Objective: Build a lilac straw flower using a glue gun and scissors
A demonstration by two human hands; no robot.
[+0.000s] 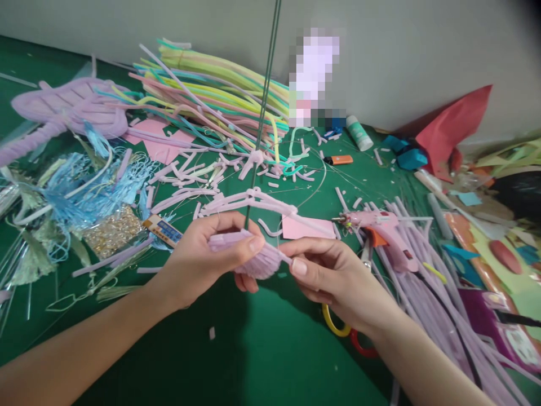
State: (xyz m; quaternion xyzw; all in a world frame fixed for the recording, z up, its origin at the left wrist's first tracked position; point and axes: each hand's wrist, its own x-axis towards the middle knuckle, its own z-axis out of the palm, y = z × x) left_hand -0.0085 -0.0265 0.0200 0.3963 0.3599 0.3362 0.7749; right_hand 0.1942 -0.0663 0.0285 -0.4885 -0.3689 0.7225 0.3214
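A ribbed lilac bundle of fuzzy stems (260,264) is held above the green table, in the middle of the view. My left hand (211,251) is closed round its left side, thumb on top. At its right end, my right hand (319,270) pinches a thin lilac tip between thumb and forefinger. A dark green wire (262,101) rises from the bundle by my left fingers, with a small lilac knot (255,159) partway up. Behind my hands lies a lilac looped piece (253,198).
Coloured stems (211,84) lie at the back, blue tassels (76,180) and a bead bag (113,230) at left. To the right are a pink glue gun (386,228), scissors (336,321), lilac stems (439,316) and an orange lighter (339,160).
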